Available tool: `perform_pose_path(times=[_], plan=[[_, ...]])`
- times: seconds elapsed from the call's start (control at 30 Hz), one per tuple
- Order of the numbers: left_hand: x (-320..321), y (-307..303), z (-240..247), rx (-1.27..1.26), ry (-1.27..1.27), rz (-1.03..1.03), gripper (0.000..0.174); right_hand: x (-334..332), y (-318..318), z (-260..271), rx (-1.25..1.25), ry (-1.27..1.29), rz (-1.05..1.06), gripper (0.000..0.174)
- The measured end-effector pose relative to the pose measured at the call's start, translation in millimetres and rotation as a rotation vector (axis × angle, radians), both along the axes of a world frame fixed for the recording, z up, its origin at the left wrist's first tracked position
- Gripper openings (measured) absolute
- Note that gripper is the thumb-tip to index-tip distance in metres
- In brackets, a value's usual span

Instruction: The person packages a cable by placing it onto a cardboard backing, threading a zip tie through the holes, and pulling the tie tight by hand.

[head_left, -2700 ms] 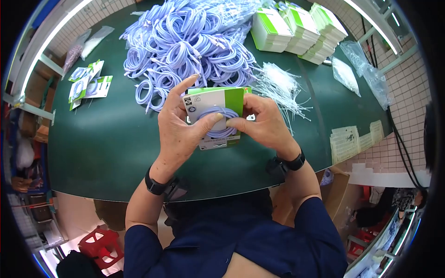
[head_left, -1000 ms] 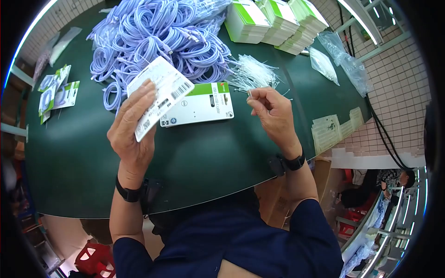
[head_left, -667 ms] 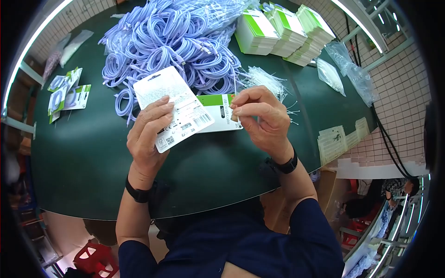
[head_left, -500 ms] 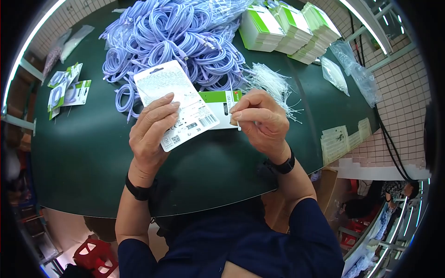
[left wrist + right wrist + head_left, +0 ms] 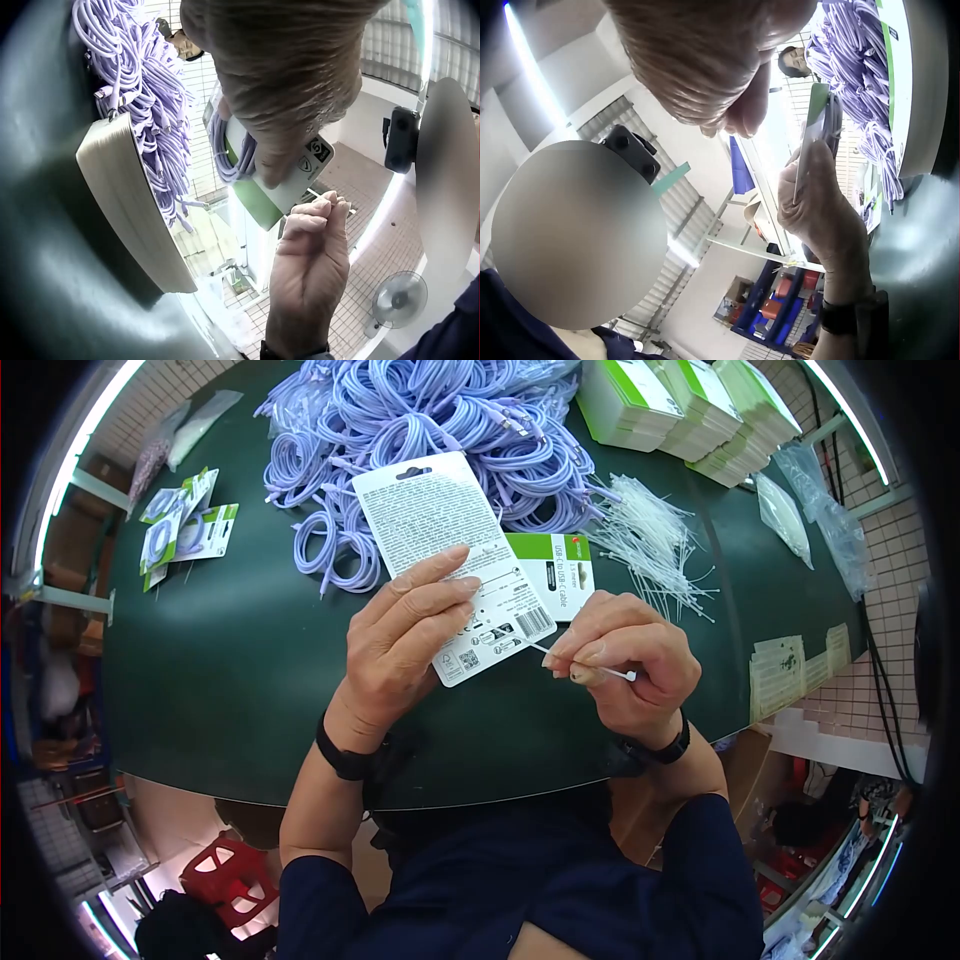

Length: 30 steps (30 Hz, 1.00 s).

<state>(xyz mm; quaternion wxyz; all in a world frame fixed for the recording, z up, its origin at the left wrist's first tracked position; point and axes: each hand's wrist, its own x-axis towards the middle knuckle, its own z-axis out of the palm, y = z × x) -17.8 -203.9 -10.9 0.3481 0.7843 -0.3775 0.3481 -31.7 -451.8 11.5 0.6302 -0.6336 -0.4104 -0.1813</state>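
Observation:
My left hand (image 5: pixel 405 635) grips a white packaging card (image 5: pixel 430 520) between thumb and fingers, its printed back facing up in the head view. On the card's other face, the left wrist view shows a coiled lilac cable (image 5: pixel 222 154) under the thumb. A thin white cable tie (image 5: pixel 630 676) is pinched in my right hand (image 5: pixel 645 665), its head sticking out near the knuckles. The tie's other end reaches the card's lower right edge. Behind the held card lies a thick stack of green-and-white cards (image 5: pixel 572 580), partly covered in the head view.
A large heap of coiled lilac cables (image 5: pixel 430 420) fills the back. Loose white cable ties (image 5: pixel 650 545) lie to its right, below tall stacks of cards (image 5: pixel 630 410). Several carded cables (image 5: pixel 180 530) sit at left. Plastic bags (image 5: pixel 783 515) and taped paper (image 5: pixel 778 675) are at right.
Both hands first held the coil on the card's front. The left hand has since lifted the card and turned its back up; the right hand has taken a cable tie and brought it to the card.

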Motion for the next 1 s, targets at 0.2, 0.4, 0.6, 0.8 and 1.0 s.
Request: perform_pose_path(times=[0.2, 0.4, 0.6, 0.8, 1.0], plan=[[-2.2, -1.1, -2.1, -0.007, 0.024, -0.001, 0.023, 0.6, 0.5, -3.7, -0.037, 0.024, -0.013, 0.016], [-0.9, -1.6, 0.1, 0.013, -0.01, 0.011, 0.025, -1.4, -1.6, -2.2, -0.035, 0.079, -0.014, 0.019], [0.2, -1.9, -1.9, 0.02, -0.015, 0.014, 0.024, -0.4, -1.9, -3.7, -0.042, 0.071, -0.02, 0.019], [0.0, -1.7, -1.9, 0.036, -0.038, 0.003, 0.023, 1.1, 1.4, -6.9, -0.044, 0.062, -0.038, 0.02], [-5.0, -6.5, 5.2, 0.044, -0.068, 0.006, 0.023, 4.3, 1.6, -4.1, -0.201, -0.077, -0.087, 0.024]])
